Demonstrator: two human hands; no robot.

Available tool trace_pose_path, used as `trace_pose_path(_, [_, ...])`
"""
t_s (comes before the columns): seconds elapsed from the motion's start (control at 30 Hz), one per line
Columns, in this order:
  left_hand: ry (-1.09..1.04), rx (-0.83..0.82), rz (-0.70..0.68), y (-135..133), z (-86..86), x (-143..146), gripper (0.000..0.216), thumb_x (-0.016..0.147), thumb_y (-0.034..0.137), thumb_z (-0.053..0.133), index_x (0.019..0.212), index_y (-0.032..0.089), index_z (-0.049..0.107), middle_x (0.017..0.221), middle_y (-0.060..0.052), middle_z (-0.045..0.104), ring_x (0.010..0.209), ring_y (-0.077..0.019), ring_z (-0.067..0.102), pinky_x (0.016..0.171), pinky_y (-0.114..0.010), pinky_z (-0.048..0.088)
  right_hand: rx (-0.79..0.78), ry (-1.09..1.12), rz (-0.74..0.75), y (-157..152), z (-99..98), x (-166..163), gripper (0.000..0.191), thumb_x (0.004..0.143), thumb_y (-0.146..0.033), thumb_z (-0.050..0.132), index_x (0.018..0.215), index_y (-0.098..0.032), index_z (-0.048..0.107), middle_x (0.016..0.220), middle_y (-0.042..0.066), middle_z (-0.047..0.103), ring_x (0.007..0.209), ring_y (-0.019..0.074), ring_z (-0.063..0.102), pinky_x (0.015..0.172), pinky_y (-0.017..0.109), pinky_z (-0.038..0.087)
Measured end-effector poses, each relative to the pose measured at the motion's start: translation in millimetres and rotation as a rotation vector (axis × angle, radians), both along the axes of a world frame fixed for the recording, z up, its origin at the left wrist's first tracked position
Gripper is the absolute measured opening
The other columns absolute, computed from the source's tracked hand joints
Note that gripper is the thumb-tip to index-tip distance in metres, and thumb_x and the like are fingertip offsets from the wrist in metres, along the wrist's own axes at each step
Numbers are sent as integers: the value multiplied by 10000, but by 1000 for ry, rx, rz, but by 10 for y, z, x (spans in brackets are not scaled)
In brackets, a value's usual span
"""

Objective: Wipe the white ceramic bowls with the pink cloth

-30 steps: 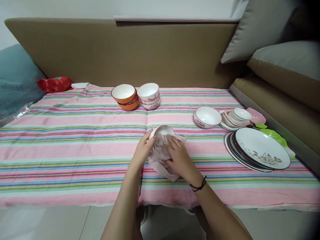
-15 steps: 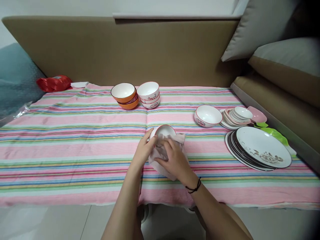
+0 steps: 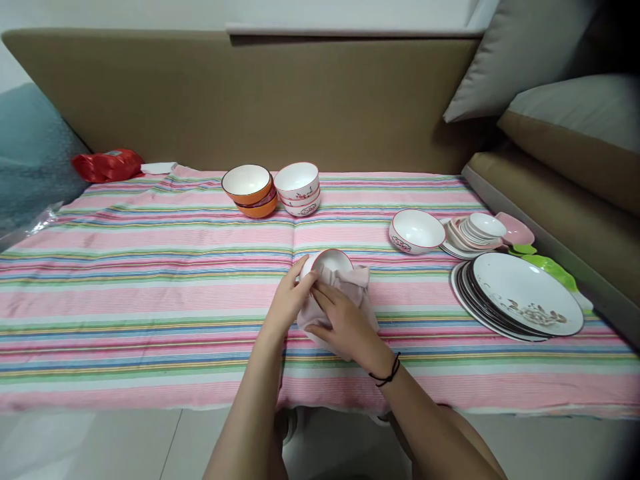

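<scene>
A white bowl with a red rim [image 3: 336, 259] is tilted towards me at the middle of the striped cloth. My left hand [image 3: 293, 293] grips its left side, the thumb over the near edge. A pale pink cloth [image 3: 357, 283] drapes over the bowl's near side and hangs down in front. My right hand [image 3: 343, 320] presses this cloth against the near rim, its fingers close together and pointing towards the left thumb. A black cord circles the right wrist. The cloth and hands hide the lower part of the bowl.
Behind stand stacked orange bowls [image 3: 247, 187] and stacked white bowls [image 3: 299, 183]. To the right are a single white bowl [image 3: 417, 230], small dishes [image 3: 485, 227], a pile of large plates [image 3: 520, 293] and a green leaf-shaped dish [image 3: 553, 273]. A red package [image 3: 107, 165] lies far left.
My right hand has drawn back slightly, from the bowl's inside to its near rim, with the cloth under its fingers. The left hand keeps its hold on the bowl.
</scene>
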State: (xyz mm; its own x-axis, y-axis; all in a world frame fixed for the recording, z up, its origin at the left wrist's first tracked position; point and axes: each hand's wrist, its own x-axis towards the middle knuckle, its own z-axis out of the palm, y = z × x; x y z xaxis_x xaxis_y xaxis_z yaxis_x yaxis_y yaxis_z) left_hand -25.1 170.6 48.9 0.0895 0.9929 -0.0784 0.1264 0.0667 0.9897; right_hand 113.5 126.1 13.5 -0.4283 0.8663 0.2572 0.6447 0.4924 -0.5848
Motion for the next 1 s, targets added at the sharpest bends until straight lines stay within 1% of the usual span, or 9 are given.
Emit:
trace_pose_path(0.13, [54, 14, -30, -21, 13, -2, 461, 851, 326, 569, 1302, 231, 591, 1436, -58, 511, 1352, -263, 418, 1128, -398, 295, 7, -24, 24, 17, -38, 0, 764, 843, -349, 653, 1490, -184, 282, 1532, 107, 344, 1429, 245, 283, 1178, 457, 278])
trace_pose_path(0.23, [58, 6, -19, -37, 29, 8, 480, 827, 320, 602, 1300, 241, 595, 1407, -58, 539, 1277, -278, 491, 1067, -393, 370, -14, -67, 10, 31, -100, 20, 823, 837, -359, 656, 1515, -201, 217, 1559, 104, 290, 1452, 275, 227, 1172, 501, 275])
trace_pose_path(0.33, [81, -19, -34, -57, 55, 30, 538, 810, 330, 614, 1339, 240, 567, 1213, -71, 661, 967, -260, 638, 858, -368, 493, -29, -157, -52, 29, -158, 59, 881, 811, -365, 690, 1524, -224, 192, 1589, 103, 210, 1472, 319, 132, 1161, 551, 252])
trace_pose_path(0.47, [139, -38, -53, -77, 94, 57, 588, 820, 338, 582, 1393, 230, 510, 977, -45, 701, 623, -172, 579, 689, -341, 495, -30, -287, -175, 3, -153, 79, 912, 763, -383, 753, 1508, -209, 257, 1589, 162, 174, 1464, 378, 114, 1145, 613, 188])
trace_pose_path(0.57, [159, -58, -31, -65, 86, 65, 579, 838, 358, 549, 1397, 214, 501, 976, -50, 703, 713, -198, 619, 760, -362, 500, -36, -298, -191, -14, -95, 48, 767, 811, -282, 707, 1470, -138, 340, 1542, 192, 297, 1441, 372, 214, 1147, 585, 206])
trace_pose_path(0.63, [162, -30, 0, -41, 55, 64, 545, 849, 372, 531, 1366, 199, 534, 1127, -73, 686, 949, -242, 635, 907, -390, 474, -40, -233, -159, -22, -47, 21, 561, 854, -173, 620, 1386, -107, 456, 1458, 179, 446, 1383, 335, 352, 1148, 534, 249])
trace_pose_path(0.77, [138, 69, 29, 2, -18, 65, 446, 853, 376, 536, 1258, 209, 622, 1357, -62, 578, 1287, -271, 480, 1102, -410, 340, -135, 83, -66, -47, 52, -12, 298, 912, -136, 483, 1187, -169, 593, 1159, 82, 680, 1080, 241, 624, 959, 415, 485])
trace_pose_path(0.9, [160, 97, 31, 15, -57, 83, 453, 846, 394, 560, 1256, 208, 615, 1370, -70, 568, 1300, -280, 474, 1106, -424, 340, -197, 257, -82, -65, 90, -7, 295, 956, -205, 433, 1214, -194, 576, 1152, 73, 685, 1067, 235, 636, 902, 383, 526])
trace_pose_path(1.0, [188, 97, 36, 29, -87, 88, 487, 845, 397, 556, 1284, 189, 585, 1391, -88, 548, 1304, -273, 473, 1112, -424, 330, -107, 80, -33, -53, 16, 23, 383, 936, -186, 460, 1314, -176, 523, 1300, 94, 610, 1244, 253, 529, 1058, 445, 427])
